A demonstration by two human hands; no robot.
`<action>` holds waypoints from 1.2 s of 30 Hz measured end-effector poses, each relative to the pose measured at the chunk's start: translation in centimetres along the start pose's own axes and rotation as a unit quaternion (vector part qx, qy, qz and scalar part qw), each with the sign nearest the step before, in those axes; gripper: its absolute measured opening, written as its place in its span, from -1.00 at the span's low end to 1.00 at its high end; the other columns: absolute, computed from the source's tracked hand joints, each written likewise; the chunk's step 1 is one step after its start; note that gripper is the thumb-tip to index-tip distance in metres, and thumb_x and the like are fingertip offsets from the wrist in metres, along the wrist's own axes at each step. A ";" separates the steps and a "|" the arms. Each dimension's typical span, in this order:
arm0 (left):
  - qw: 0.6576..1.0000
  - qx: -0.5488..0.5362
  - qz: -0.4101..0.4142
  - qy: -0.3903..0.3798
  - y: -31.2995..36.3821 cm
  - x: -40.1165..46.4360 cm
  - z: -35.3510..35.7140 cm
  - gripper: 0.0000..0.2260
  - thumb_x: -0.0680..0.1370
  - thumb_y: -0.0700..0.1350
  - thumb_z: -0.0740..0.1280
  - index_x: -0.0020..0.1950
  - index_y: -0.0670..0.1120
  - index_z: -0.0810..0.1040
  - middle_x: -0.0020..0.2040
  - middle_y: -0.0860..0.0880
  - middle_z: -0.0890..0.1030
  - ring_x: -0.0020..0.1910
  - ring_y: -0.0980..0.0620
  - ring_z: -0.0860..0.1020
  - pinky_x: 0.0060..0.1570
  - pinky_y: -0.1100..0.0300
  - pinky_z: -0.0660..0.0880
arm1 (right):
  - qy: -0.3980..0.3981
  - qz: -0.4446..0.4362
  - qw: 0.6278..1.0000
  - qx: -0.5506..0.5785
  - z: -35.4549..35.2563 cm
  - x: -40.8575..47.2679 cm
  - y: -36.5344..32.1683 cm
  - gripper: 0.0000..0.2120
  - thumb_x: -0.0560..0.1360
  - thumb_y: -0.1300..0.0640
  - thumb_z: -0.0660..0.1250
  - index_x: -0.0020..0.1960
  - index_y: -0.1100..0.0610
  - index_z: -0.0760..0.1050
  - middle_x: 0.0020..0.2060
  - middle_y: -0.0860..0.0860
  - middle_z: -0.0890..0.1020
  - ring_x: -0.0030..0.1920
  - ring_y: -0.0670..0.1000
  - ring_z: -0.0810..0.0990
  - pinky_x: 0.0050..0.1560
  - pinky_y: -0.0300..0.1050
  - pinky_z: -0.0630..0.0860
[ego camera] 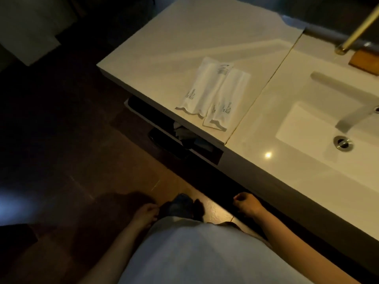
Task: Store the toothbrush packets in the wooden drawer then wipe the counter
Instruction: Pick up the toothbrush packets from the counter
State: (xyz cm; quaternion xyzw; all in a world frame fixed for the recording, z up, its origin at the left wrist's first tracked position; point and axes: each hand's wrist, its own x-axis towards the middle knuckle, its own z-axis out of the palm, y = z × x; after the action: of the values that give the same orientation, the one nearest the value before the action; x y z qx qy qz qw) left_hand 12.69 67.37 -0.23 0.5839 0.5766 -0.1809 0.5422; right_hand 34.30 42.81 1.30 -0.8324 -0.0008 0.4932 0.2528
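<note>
Toothbrush packets (213,93): flat, white, crinkled paper

2 white toothbrush packets (213,93) lie overlapping on the counter (164,48); both hands hang empty below.

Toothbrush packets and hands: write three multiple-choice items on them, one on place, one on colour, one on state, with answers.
1. Where do the toothbrush packets lie?
A. in the sink
B. on the counter
C. on the floor

2. What colour are the packets?
A. white
B. red
C. green

3. What are the hands doing?
A. each grips a packet
B. both hold nothing
C. one wipes the counter

Answers:
1 B, they rest on the counter, left of the sink.
2 A, white wrappers with dark print.
3 B, the left hand and right hand hang low, away from the counter.
</note>
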 end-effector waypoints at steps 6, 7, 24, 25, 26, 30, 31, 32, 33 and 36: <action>0.975 0.172 0.140 -0.034 12.0 2.8 -4.7 -0.76 0.57 -0.25 0.21 0.21 -0.28 0.47 0.13 -0.25 0.56 0.04 -0.13 0.53 -0.05 0.14 0.42 | 0.043 0.052 0.993 0.098 0.7 -2.4 -4.8 -0.79 0.51 0.25 0.22 0.12 0.26 0.47 -0.36 0.08 0.47 -0.46 -0.03 0.37 -0.43 -0.18 0.29; 0.970 0.173 0.167 -0.032 14.0 2.7 -5.2 -0.77 0.55 -0.27 0.24 0.20 -0.26 0.48 0.12 -0.27 0.57 -0.01 -0.12 0.53 -0.11 0.19 0.42 | 0.047 0.048 0.991 0.113 0.6 -3.2 -5.9 -0.79 0.50 0.25 0.23 0.13 0.25 0.46 -0.34 0.07 0.48 -0.44 -0.03 0.38 -0.42 -0.18 0.30; 0.697 0.420 0.571 0.111 34.5 -3.7 -5.6 -0.53 0.51 0.07 0.24 0.39 -0.03 0.32 0.35 -0.06 0.41 0.26 -0.06 0.42 0.12 0.01 0.41 | 0.392 -0.201 0.890 -0.119 -7.1 -8.2 -23.0 -0.51 0.48 -0.07 0.23 0.38 -0.03 0.26 0.36 0.08 0.36 0.32 0.10 0.32 0.06 0.00 0.45; 0.689 0.444 0.561 0.120 35.2 -3.2 -5.0 -0.50 0.51 0.11 0.22 0.41 -0.02 0.29 0.40 -0.08 0.35 0.32 -0.09 0.37 0.18 -0.04 0.39 | 0.402 -0.191 0.884 -0.141 -7.6 -6.9 -23.6 -0.47 0.48 -0.08 0.24 0.40 -0.03 0.22 0.41 0.10 0.30 0.36 0.13 0.27 0.13 0.05 0.44; 0.683 0.470 0.545 0.125 35.9 -2.6 -4.3 -0.47 0.51 0.16 0.20 0.43 -0.01 0.25 0.44 -0.10 0.29 0.36 -0.12 0.32 0.22 -0.08 0.36 | 0.403 -0.179 0.883 -0.162 -8.0 -5.7 -24.1 -0.43 0.47 -0.10 0.26 0.42 -0.03 0.18 0.44 0.10 0.25 0.39 0.15 0.23 0.19 0.08 0.42; 0.683 0.558 0.456 0.123 37.7 -1.0 -1.7 -0.36 0.46 0.35 0.08 0.46 0.08 0.12 0.48 -0.14 0.21 0.40 -0.17 0.27 0.22 -0.12 0.35 | 0.363 -0.147 0.896 -0.209 -9.0 -2.2 -25.7 -0.31 0.40 -0.22 0.30 0.42 -0.04 0.14 0.44 0.11 0.21 0.38 0.19 0.22 0.19 0.13 0.39; 0.685 0.569 0.440 0.117 37.9 -0.7 -1.1 -0.34 0.45 0.38 0.07 0.45 0.08 0.13 0.45 -0.14 0.24 0.38 -0.17 0.28 0.19 -0.11 0.36 | 0.355 -0.142 0.898 -0.218 -9.0 -1.7 -25.8 -0.31 0.38 -0.23 0.30 0.40 -0.02 0.16 0.41 0.12 0.24 0.35 0.20 0.24 0.15 0.12 0.40; 0.689 0.575 0.428 0.109 37.9 -0.5 -0.6 -0.33 0.43 0.39 0.07 0.44 0.07 0.15 0.42 -0.14 0.28 0.35 -0.17 0.31 0.15 -0.09 0.37 | 0.348 -0.137 0.900 -0.224 -8.9 -1.3 -25.8 -0.33 0.37 -0.24 0.30 0.37 0.00 0.21 0.36 0.13 0.29 0.31 0.19 0.27 0.11 0.10 0.40; 0.694 0.575 0.422 0.101 37.9 -0.3 -0.2 -0.34 0.43 0.39 0.08 0.42 0.06 0.19 0.37 -0.15 0.33 0.31 -0.17 0.33 0.11 -0.07 0.38 | 0.342 -0.132 0.903 -0.225 -8.8 -1.0 -25.8 -0.37 0.36 -0.23 0.31 0.32 0.02 0.26 0.30 0.13 0.33 0.27 0.18 0.30 0.07 0.08 0.40; 0.720 0.540 0.426 0.087 37.6 0.4 0.4 -0.37 0.42 0.35 0.16 0.37 0.02 0.26 0.30 -0.15 0.38 0.27 -0.16 0.34 0.07 -0.02 0.39 | 0.336 -0.132 0.911 -0.202 -8.4 -0.4 -25.5 -0.48 0.35 -0.19 0.34 0.19 0.06 0.35 0.19 0.11 0.38 0.18 0.16 0.34 0.02 0.04 0.40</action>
State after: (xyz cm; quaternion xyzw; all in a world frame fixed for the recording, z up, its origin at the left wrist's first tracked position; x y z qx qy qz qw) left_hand 45.66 76.67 15.25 0.9750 0.1159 -0.1598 0.1022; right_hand 47.31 61.40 15.62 -0.9744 -0.1256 0.1361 0.1273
